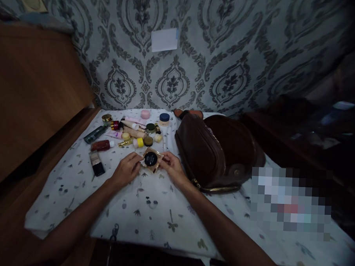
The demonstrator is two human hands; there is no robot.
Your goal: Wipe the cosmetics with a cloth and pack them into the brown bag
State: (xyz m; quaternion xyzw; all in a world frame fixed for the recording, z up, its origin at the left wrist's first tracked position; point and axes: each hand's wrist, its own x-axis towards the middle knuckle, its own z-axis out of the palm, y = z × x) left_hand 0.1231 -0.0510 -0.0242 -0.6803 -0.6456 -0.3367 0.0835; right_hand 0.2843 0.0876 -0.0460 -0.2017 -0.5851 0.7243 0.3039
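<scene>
A square compact [151, 159] was held by opposite sides over the middle of the surface [158, 222], presumably so that its dark round centre was unobstructed. Loose cosmetics [134, 132] were spread toward the far left corner, a brown bag [217, 154] set right of centre, perhaps leaving the hands room. Between the fingertips, the compact was pinched by the left hand [126, 170] and right hand [175, 170].
</scene>
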